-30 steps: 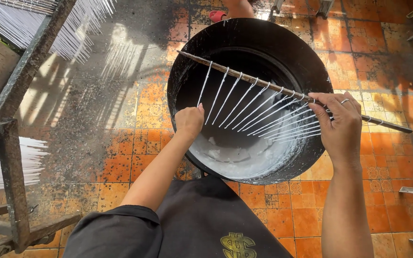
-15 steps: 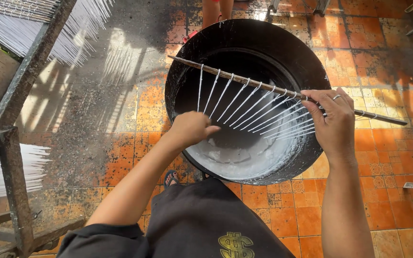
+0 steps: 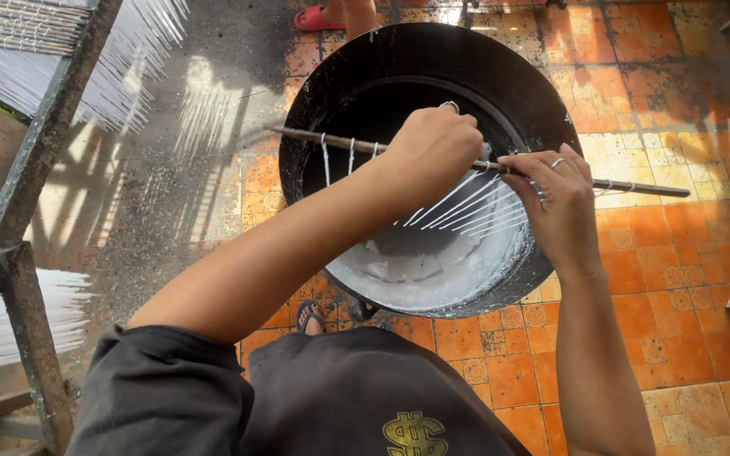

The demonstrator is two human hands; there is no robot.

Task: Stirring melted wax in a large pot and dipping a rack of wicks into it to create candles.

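Both hands grip a long wooden stick [image 3: 635, 186] lying across the top of a black drum [image 3: 542, 93] on the tiled floor [image 3: 669, 279]. The left hand [image 3: 433, 148] is closed around its middle, the right hand [image 3: 555, 198] pinches it just beside. White coated strands [image 3: 466, 203] hang from the stick over white liquid [image 3: 416, 270]. A rack of white sticks [image 3: 35, 34] stands at the floor's left edge; another person's red sandal [image 3: 314, 17] shows beyond the drum's far rim.

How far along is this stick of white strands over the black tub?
Done: racks at left already hold many hanging white strands. In hand: both hands grip the stick across the black tub, left hand mid-stick, right hand nearer its right end, white strands dangling above the white liquid. Left: this stick is not on a rack yet.
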